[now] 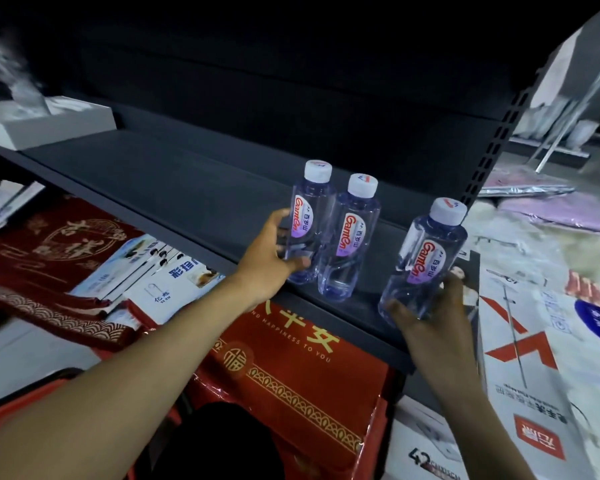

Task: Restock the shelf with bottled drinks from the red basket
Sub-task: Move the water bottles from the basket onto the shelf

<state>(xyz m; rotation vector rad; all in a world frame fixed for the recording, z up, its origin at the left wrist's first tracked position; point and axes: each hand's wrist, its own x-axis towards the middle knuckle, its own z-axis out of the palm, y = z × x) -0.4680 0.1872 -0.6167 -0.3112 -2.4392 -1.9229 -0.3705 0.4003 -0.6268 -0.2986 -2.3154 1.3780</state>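
Dark shelf (170, 188), mostly bare, and all the action is down at its front right corner. Three clear water bottles with white caps are in play. The left hand (274, 251) has its fingers (281, 216) curled round the far side of the left bottle (309, 220), thumb pressed on the near side. That bottle stands upright, right against the middle bottle (352, 237), which stands free with nobody on it.

Now the right hand (433, 313): its fingers wrap the lower body of the right bottle (426, 258). The long axis leans, cap tipped up and away to the right of the knuckles, base low by the thumb. Whether the base is touching the shelf, I can't tell.

Here's the relation that matters: a gap of bare shelf lies to the left of the right hand's fingers, between its bottle and the middle one. My call is that the right hand is nearer and needs to straighten the bottle and slide it leftward into line. A red gift box (291, 368) sits below.
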